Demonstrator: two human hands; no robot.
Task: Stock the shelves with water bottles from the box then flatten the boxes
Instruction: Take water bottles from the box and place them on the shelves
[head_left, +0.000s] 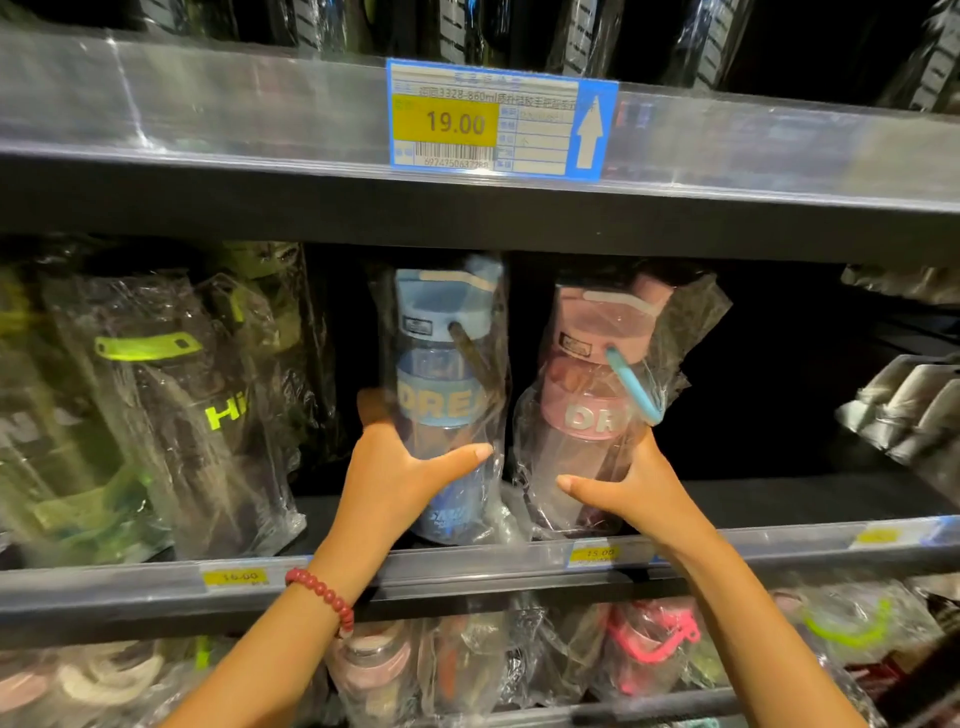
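Grasping bagged bottles: left grip (395, 467) blue bottle (447, 395), right grip (631, 483) pink bottle (587, 405); fingers hidden behind.

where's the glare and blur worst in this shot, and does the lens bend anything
Head view: glare streaks the clear plastic shelf-edge strip and the crinkled wrap on the pink bottle; the left hand and blue bottle look slightly motion-smeared; the shelf back is dark; shelf edges bow from wide-angle distortion.
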